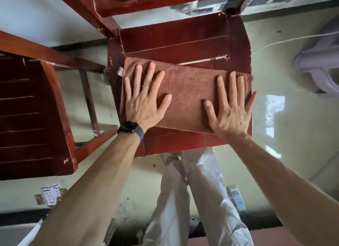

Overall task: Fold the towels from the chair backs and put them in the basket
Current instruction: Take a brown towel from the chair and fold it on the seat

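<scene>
Folding step: your left hand (145,100) and right hand (230,106) press flat, fingers spread, on the brown towel (185,97) lying folded on the chair seat (174,42). Next, probably another fold, then the basket, not in view.

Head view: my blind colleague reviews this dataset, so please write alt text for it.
Seen from above, a person's left hand and right hand press flat, fingers spread, on a folded brown towel lying on a red wooden chair seat. A second wooden chair stands to the left; no basket shows.
</scene>
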Demonstrator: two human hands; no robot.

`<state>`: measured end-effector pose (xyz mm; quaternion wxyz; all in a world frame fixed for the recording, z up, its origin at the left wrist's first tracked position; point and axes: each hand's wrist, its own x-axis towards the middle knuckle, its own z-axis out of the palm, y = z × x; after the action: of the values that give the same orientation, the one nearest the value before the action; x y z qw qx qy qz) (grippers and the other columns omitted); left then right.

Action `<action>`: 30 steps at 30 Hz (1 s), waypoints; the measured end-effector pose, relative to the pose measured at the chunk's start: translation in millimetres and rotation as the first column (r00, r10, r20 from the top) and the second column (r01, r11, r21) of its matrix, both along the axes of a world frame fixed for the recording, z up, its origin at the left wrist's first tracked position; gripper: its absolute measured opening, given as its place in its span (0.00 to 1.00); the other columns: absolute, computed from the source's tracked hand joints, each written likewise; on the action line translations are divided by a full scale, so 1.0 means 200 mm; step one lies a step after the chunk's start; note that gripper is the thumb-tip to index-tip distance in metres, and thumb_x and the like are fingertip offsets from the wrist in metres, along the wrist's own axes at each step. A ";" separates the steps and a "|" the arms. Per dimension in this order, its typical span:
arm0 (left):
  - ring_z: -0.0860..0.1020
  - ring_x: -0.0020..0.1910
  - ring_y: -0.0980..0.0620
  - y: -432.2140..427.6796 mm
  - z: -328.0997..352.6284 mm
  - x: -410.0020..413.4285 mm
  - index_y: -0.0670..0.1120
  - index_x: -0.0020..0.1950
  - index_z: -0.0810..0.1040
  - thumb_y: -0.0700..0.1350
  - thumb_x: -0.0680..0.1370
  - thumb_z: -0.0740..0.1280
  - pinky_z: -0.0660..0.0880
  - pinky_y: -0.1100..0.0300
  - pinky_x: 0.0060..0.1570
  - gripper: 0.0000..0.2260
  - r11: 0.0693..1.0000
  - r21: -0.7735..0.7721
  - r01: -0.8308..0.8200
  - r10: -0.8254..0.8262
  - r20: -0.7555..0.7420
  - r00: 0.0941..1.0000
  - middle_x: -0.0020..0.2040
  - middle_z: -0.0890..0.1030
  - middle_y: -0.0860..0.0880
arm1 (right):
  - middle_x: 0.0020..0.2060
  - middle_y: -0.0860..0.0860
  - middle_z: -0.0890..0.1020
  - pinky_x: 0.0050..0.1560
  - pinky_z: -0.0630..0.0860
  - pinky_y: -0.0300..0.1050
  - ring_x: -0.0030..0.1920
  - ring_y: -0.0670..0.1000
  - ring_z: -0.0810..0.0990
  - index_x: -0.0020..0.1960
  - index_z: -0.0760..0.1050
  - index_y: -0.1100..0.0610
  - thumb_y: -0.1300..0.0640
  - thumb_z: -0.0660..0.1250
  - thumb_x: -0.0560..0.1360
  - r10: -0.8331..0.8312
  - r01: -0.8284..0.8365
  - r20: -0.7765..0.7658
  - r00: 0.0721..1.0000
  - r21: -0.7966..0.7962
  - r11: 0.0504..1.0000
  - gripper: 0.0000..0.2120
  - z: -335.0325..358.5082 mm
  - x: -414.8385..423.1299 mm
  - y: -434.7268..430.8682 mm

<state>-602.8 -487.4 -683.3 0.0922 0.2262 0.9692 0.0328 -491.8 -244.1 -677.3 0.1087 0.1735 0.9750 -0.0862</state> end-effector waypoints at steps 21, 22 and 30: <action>0.76 0.56 0.40 0.34 0.40 0.72 0.46 0.61 0.72 0.51 0.76 0.67 0.69 0.56 0.49 0.17 0.388 -0.060 -0.920 0.729 0.631 0.267 0.61 0.73 0.41 | 0.58 0.63 0.77 0.63 0.65 0.54 0.59 0.64 0.72 0.62 0.70 0.61 0.48 0.66 0.76 -0.484 0.611 0.421 0.767 -0.251 0.751 0.22 0.36 0.30 0.01; 0.77 0.54 0.42 0.33 0.39 0.76 0.45 0.59 0.74 0.53 0.77 0.67 0.67 0.59 0.47 0.15 0.383 -0.097 -0.919 0.712 0.665 0.226 0.59 0.75 0.42 | 0.57 0.62 0.79 0.63 0.68 0.53 0.59 0.64 0.73 0.63 0.71 0.60 0.47 0.67 0.75 -0.466 0.612 0.450 0.761 -0.264 0.745 0.23 0.34 0.29 0.04; 0.83 0.46 0.48 0.21 0.38 0.79 0.50 0.44 0.75 0.50 0.77 0.70 0.76 0.55 0.46 0.07 0.192 -0.038 -0.981 0.528 0.846 0.070 0.45 0.84 0.49 | 0.37 0.47 0.81 0.44 0.79 0.47 0.42 0.52 0.81 0.45 0.81 0.49 0.48 0.76 0.70 -0.541 0.776 0.557 0.630 -0.484 0.405 0.08 0.30 0.30 0.14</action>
<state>-444.2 -444.5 -608.0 0.3488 -0.3801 0.7313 0.4462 -431.2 -217.1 -617.3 0.2736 0.5060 0.6839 -0.4487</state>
